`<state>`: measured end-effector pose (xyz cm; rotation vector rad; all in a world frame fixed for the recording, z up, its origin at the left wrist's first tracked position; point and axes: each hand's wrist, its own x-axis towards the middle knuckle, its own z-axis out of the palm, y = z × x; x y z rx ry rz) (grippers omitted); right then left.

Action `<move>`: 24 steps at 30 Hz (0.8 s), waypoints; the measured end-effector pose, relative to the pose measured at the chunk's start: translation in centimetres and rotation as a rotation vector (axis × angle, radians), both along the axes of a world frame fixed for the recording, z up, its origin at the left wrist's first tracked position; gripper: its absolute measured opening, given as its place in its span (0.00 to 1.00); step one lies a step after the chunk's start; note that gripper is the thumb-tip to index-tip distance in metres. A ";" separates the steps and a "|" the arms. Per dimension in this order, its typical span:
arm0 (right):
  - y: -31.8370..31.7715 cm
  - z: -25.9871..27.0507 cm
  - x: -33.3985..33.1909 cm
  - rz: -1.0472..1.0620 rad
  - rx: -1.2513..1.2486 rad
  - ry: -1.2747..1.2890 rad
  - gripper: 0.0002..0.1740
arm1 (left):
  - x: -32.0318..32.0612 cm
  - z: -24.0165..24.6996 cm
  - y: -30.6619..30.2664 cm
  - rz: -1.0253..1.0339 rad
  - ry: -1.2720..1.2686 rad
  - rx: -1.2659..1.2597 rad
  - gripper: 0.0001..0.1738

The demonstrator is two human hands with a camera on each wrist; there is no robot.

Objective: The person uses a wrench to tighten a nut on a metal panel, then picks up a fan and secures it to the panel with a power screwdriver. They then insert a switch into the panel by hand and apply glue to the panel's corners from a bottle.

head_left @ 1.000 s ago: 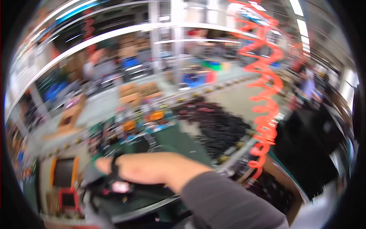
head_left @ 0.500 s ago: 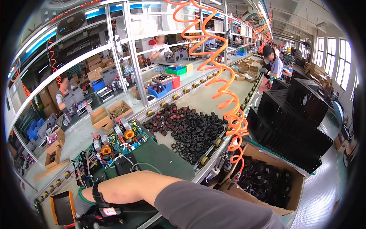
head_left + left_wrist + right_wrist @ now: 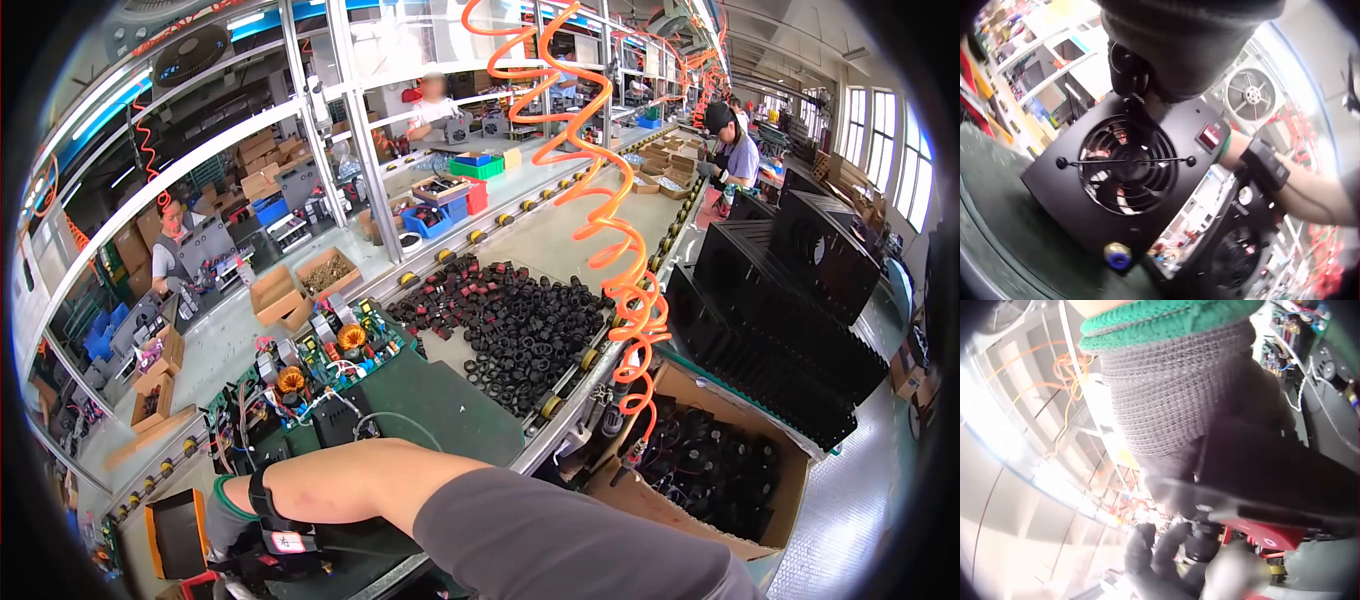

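Observation:
A black panel [image 3: 1060,197] with a round fan grille, a red rocker switch [image 3: 1210,135] and a brass-and-blue fitting [image 3: 1118,256] fills the middle of the left wrist view. My left hand [image 3: 1188,53], in a grey glove, comes down from above onto its top edge, with a small black round part [image 3: 1129,70] at the fingers. Curled gloved fingers [image 3: 1154,550] show beside a black part in the right wrist view. My right hand [image 3: 1166,400], grey-gloved with a green cuff, grips the panel; its fingertips are mostly hidden behind it. A second black fan panel [image 3: 1235,250] stands beyond.
Circuit boards [image 3: 320,350] lie on the green mat [image 3: 440,400], beside a heap of black rings [image 3: 530,340]. An orange coiled hose [image 3: 610,220] hangs in front. To the right are a carton of black fans [image 3: 700,470] and stacked black cases [image 3: 780,310].
The head view has turned and steadied from a blur. My right arm has shifted lower in the view, hand staying at the lower left.

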<state>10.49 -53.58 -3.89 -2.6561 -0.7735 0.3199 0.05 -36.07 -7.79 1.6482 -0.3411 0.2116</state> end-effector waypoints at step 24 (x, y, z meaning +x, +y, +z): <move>0.6 -2.7 4.0 0.081 -0.040 -0.055 0.24 | 1.8 -1.3 1.1 0.029 -0.578 0.379 0.21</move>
